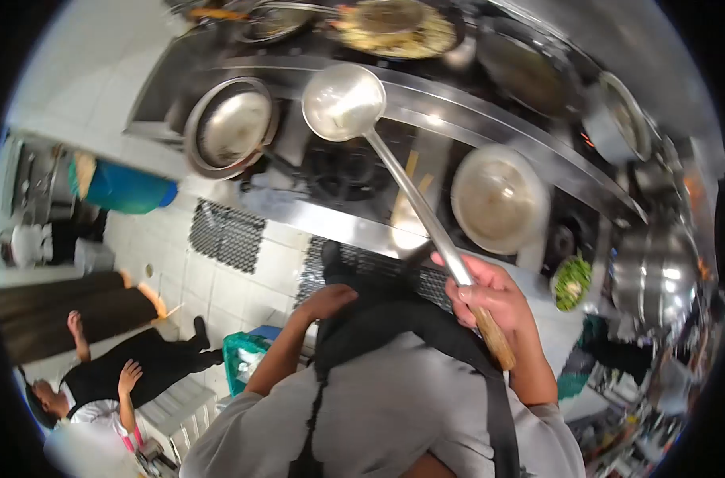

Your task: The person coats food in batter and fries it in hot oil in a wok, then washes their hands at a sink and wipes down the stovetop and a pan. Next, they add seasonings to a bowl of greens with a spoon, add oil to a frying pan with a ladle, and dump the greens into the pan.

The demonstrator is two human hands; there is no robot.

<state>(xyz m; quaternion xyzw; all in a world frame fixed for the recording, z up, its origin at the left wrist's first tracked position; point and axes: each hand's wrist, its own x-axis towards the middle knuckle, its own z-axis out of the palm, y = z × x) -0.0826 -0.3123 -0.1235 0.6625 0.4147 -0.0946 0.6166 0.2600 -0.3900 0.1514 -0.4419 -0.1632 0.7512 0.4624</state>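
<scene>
My right hand (490, 293) is closed round the handle of a long metal ladle (426, 211), near its wooden end. The ladle's wide round bowl (342, 102) is raised over the stove, and no food shows in it. My left hand (332, 302) hangs low by the dark apron (378, 311), its fingers loosely stretched and holding nothing visible. Below the ladle is a burner (342, 171) with no pan on it. A pale round pan (498, 199) stands on the stove to the right of the ladle's handle.
At the left of the stove sits a metal pan (233, 127). Along the back are a pan of yellowish food (394, 36) and a dark wok (530, 68). Chopped greens (572, 283) and a large steel pot (653, 275) are at right. Another person (131, 370) is at lower left.
</scene>
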